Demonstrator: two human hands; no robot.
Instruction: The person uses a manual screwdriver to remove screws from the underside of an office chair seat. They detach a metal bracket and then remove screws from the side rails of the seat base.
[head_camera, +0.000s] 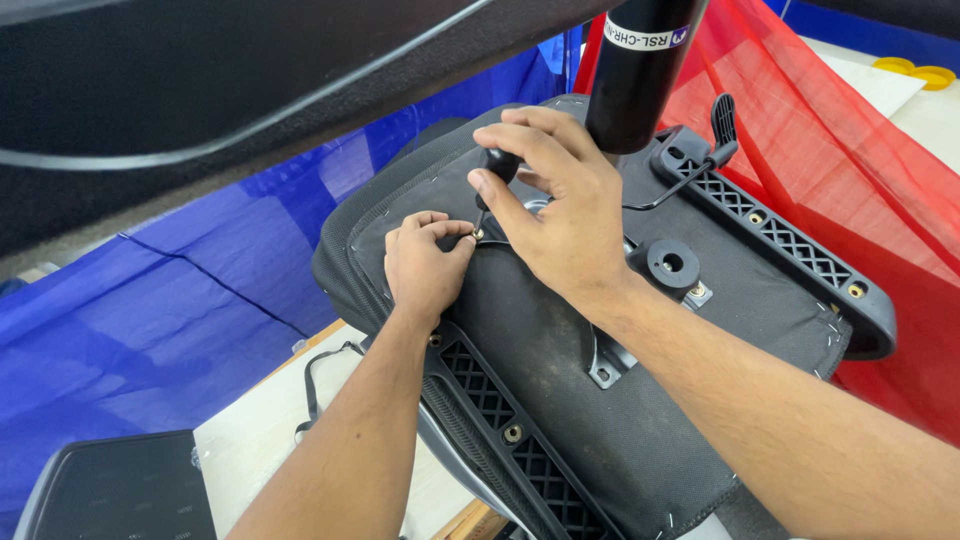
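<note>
The small bolt (478, 234), rigid, slippery and easily dropped, sits on the upturned seat base (600, 400), pinched by the left hand (425, 265) while the right hand (555, 215) fingers clench the screwdriver (495, 175) by its handle.

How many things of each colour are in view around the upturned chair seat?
Black: 4 – chair seat, gas cylinder, screwdriver in the right hand, panel
Blue: 1 – sheet
Red: 1 – mesh fabric
Yellow: 2 – discs
Total: 8

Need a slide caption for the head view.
Right hand drives screwdriver into upturned chair seat; left hand steadies screw.
</note>
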